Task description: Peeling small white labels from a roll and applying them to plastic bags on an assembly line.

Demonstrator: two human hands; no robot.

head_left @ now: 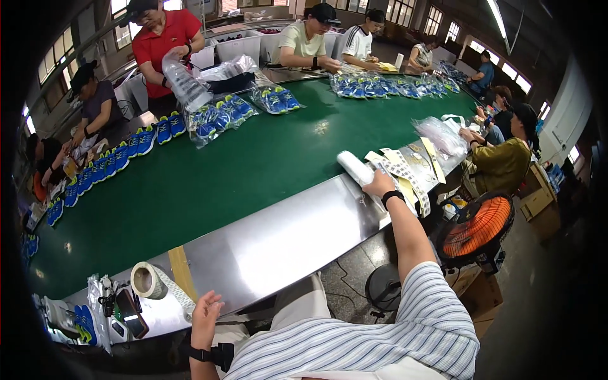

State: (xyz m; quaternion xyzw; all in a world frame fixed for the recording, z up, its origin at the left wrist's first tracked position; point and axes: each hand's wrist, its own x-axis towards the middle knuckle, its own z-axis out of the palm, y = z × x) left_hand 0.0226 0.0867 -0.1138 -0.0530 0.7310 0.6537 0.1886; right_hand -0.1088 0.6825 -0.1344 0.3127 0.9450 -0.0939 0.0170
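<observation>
My right hand (380,183) reaches out to the right along the metal ledge (272,234). Its fingers are closed round the near end of a white roll (354,168), which lies slanted at the edge of the green belt. Sheets of small printed labels (405,174) on yellowish backing lie just beside that hand. My left hand (207,311) is held by the ledge's front edge, fingers apart and slightly bent, with nothing in it. Nearest to it is a roll of label tape (149,282), its loose strip trailing toward the fingers.
Blue shoes (111,163) line the belt (253,164) at left; bagged shoes (218,117) lie farther back. A phone (131,313) sits at lower left. An orange-bladed fan (478,228) stands close to my right arm. Several co-workers sit or stand round the belt.
</observation>
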